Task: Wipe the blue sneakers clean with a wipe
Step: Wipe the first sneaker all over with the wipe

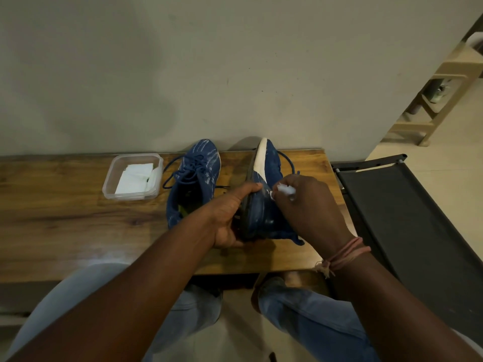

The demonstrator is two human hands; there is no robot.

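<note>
One head-worn camera is looking forward and down — sitting close above the table point(78, 218). It is facing a wall point(235, 61) — no second view.

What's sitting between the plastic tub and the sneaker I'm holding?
The other sneaker, upright on the table, lies between the tub and the held sneaker, seen in the head view.

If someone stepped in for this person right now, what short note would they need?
Left hand grips the tilted sneaker by its sole, propped on its side on the wooden table.
Right hand pinches a wipe against that shoe's upper.
Second sneaker stands upright beside it; spare wipes lie in the plastic tub.
Done: wiping of the held shoe is under way.
Left: finish it, then the other sneaker.
</note>
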